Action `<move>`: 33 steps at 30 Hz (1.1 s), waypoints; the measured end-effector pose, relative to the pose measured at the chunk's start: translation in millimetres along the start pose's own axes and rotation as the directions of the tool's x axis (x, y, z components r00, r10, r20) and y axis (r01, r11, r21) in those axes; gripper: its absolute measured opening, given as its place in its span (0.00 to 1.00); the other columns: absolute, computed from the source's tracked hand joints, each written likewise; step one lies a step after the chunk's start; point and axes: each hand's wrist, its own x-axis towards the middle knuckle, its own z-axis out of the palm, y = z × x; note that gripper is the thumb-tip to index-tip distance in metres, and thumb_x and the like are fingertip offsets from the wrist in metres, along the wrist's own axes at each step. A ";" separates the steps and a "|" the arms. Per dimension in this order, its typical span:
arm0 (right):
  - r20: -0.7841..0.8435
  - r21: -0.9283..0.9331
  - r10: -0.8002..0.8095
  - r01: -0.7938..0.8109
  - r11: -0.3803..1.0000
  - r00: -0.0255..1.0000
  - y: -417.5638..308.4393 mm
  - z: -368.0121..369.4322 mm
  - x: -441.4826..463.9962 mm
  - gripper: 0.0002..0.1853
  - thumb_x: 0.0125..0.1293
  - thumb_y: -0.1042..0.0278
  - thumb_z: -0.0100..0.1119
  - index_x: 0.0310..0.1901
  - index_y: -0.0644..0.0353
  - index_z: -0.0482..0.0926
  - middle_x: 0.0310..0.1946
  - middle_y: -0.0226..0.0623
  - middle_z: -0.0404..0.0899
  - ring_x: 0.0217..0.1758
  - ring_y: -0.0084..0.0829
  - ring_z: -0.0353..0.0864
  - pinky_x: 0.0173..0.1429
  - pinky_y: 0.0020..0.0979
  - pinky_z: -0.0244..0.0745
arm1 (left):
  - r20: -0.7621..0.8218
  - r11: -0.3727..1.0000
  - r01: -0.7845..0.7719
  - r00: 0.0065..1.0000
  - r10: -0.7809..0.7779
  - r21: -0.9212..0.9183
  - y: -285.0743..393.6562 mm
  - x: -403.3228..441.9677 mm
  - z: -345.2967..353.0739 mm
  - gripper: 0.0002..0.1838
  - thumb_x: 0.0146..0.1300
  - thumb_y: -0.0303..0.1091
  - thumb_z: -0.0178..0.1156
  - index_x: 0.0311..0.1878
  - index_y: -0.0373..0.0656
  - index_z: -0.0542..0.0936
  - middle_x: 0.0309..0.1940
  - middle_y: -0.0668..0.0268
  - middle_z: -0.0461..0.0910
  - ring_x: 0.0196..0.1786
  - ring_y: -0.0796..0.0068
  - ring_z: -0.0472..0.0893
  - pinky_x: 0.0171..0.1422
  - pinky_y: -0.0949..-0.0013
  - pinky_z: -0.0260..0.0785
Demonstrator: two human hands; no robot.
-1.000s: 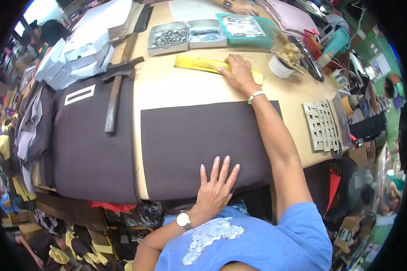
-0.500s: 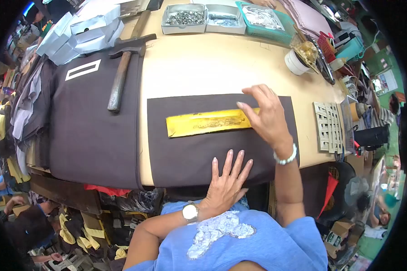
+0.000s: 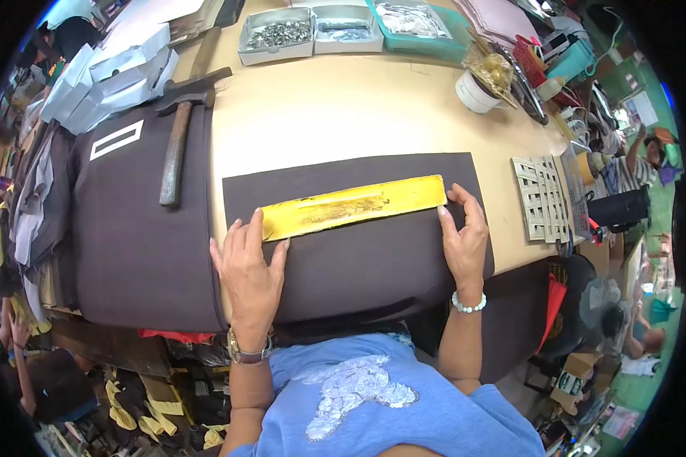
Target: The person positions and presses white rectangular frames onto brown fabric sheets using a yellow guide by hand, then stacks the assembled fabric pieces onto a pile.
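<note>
A long yellow strip [image 3: 351, 206] with dark smudges lies slightly slanted across a dark brown fabric piece [image 3: 343, 274] on the table. At the strip's left end, my left hand [image 3: 250, 266] has its thumb and fingers around the edge, with a watch on its wrist. My right hand [image 3: 465, 236] is at the other end, thumb and index finger at the corner, a beaded bracelet below it. Left of the fabric piece is a larger dark fabric stack [image 3: 145, 259], bearing a hammer [image 3: 177, 152] and a white rectangular frame [image 3: 117, 140].
Boxes of metal pieces [image 3: 278, 36] and a teal tray [image 3: 419, 27] stand at the back. A white tub [image 3: 476, 93] is at back right, near a slotted beige panel [image 3: 540, 199]. Pale blue boxes [image 3: 114, 80] sit at upper left. Other people are around the table.
The yellow strip came from the back of the table onto the fabric piece. My left hand moved from the fabric to the strip's left end; my right hand shifted to its right end.
</note>
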 end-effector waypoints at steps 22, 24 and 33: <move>0.096 -0.242 -0.096 0.117 0.963 0.991 12.0 15.7 4.3 0.25 0.61 0.61 0.60 0.61 0.53 0.74 0.67 0.36 0.67 0.73 0.46 0.56 0.74 0.56 0.41 | 0.026 0.995 -0.097 0.995 0.097 -0.026 2.2 14.7 33.0 0.26 0.63 0.40 0.58 0.63 0.40 0.71 0.67 0.48 0.60 0.71 0.43 0.55 0.70 0.35 0.46; 0.102 -0.244 -0.098 0.120 0.962 0.990 11.4 15.4 4.1 0.25 0.61 0.61 0.60 0.62 0.53 0.73 0.67 0.37 0.66 0.73 0.46 0.56 0.74 0.56 0.41 | 0.037 0.995 -0.097 0.995 0.097 -0.020 2.9 14.7 33.1 0.27 0.63 0.40 0.58 0.64 0.40 0.70 0.68 0.48 0.60 0.71 0.43 0.55 0.70 0.35 0.46; 0.099 -0.264 -0.095 0.118 0.957 0.991 12.4 16.1 4.0 0.27 0.61 0.58 0.61 0.62 0.54 0.72 0.67 0.38 0.66 0.73 0.47 0.56 0.74 0.54 0.42 | -0.010 0.997 -0.071 0.997 0.071 -0.026 5.1 16.1 26.3 0.26 0.60 0.39 0.63 0.61 0.40 0.73 0.64 0.51 0.68 0.69 0.47 0.61 0.71 0.48 0.51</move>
